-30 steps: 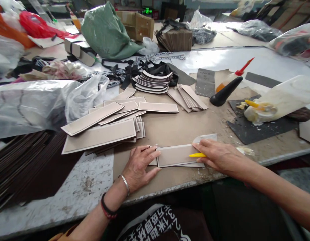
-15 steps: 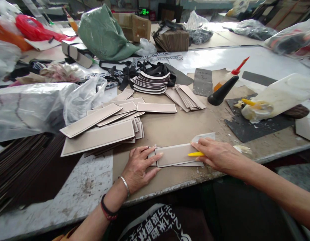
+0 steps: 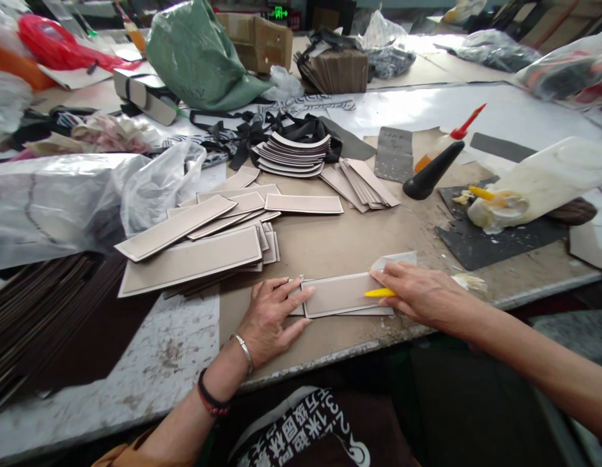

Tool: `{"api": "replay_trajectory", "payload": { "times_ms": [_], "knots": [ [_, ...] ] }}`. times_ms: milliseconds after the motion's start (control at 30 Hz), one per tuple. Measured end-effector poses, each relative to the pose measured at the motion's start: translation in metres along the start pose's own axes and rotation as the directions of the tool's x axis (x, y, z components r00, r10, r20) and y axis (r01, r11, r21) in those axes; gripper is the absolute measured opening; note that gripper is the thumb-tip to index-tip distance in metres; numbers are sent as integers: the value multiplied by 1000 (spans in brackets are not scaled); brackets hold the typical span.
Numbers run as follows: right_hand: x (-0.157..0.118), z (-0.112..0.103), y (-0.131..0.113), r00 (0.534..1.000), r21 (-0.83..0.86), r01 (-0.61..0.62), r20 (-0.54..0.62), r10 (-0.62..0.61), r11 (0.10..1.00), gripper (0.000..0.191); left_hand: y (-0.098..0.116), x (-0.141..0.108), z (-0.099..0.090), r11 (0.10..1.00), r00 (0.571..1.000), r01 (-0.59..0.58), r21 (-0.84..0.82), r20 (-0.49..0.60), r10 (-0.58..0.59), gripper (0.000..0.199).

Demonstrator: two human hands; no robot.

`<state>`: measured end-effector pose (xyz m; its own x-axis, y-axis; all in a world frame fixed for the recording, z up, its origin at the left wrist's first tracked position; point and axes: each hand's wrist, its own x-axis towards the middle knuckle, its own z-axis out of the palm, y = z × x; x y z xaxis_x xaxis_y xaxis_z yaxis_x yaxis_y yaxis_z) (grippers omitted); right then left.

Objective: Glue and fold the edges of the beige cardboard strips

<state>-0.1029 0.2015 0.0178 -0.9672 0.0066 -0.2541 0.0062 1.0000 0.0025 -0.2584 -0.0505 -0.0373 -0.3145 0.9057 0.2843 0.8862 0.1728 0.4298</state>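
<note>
My left hand (image 3: 270, 318) lies with fingers spread, its fingertips on the left end of a beige dark-edged strip (image 3: 337, 295). Under that strip, parts of at least one more strip show at the left end and along the lower edge. My right hand (image 3: 420, 288) is closed around a yellow pointed stick (image 3: 379, 292), whose tip points left over the strip. The same hand rests on the strip's right end, hiding it. A whitish flap (image 3: 398, 259) sticks out just behind those fingers.
Similar strips (image 3: 194, 256) are piled at the left, with a curved stack (image 3: 291, 155) behind. On the right, a white glue bottle (image 3: 549, 181) lies on a dark mat (image 3: 500, 243), near a black cone (image 3: 434, 172) and a red-tipped bottle (image 3: 437, 149). The table's front edge (image 3: 349, 353) is close.
The whole view has shifted slightly, so things sit a little higher in the picture. Both hands keep nearly the same places on the strip, and the yellow stick is still held.
</note>
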Motion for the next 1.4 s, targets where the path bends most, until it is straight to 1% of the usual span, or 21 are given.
{"api": "replay_trajectory", "payload": {
  "times_ms": [100, 300, 600, 800, 967, 1100, 1167, 1233, 1300, 1333, 1400],
  "knots": [
    [0, -2, -1, 1000, -21, 9, 4, -8, 1000, 33, 0, 1, 0, 1000, 1000, 2, 6, 4, -2, 43],
    [-1, 1, 1, 999, -49, 16, -29, -17, 999, 34, 1, 1, -1, 1000, 1000, 0, 10, 8, 0, 40],
    [-1, 0, 2, 1000, -48, 16, -20, -17, 999, 33, 0, 0, 0, 1000, 1000, -1, 13, 17, 1, 39],
    [-2, 2, 3, 997, -58, 27, -65, -30, 998, 35, 0, 0, 0, 1000, 1000, -6, 20, 18, 5, 38],
    [-1, -3, 2, 999, -61, 23, -32, -25, 998, 34, 0, 0, 0, 1000, 1000, -3, 26, 20, 3, 37],
    [0, -7, -1, 1000, -42, -5, 7, 5, 999, 35, -1, -1, 1, 999, 1000, -16, 42, 12, 16, 38],
    [-2, -7, -1, 1000, -20, -18, 12, 18, 1000, 39, -2, -2, 2, 998, 1000, -27, 50, -2, 27, 39],
    [-6, -6, 4, 999, 24, -40, -10, 40, 999, 47, -3, -2, 3, 997, 999, -38, 60, -11, 39, 40],
    [-13, -3, 12, 994, 80, -94, -47, 98, 992, 51, -4, -2, 4, 996, 998, -52, 71, -18, 53, 40],
    [-17, -1, 17, 988, 110, -132, -67, 140, 985, 49, -5, -2, 5, 996, 998, -57, 75, -22, 59, 39],
    [-26, 3, 27, 971, 176, -199, -97, 218, 964, 38, -6, -2, 6, 995, 997, -63, 79, -38, 66, 39]
  ]
}}
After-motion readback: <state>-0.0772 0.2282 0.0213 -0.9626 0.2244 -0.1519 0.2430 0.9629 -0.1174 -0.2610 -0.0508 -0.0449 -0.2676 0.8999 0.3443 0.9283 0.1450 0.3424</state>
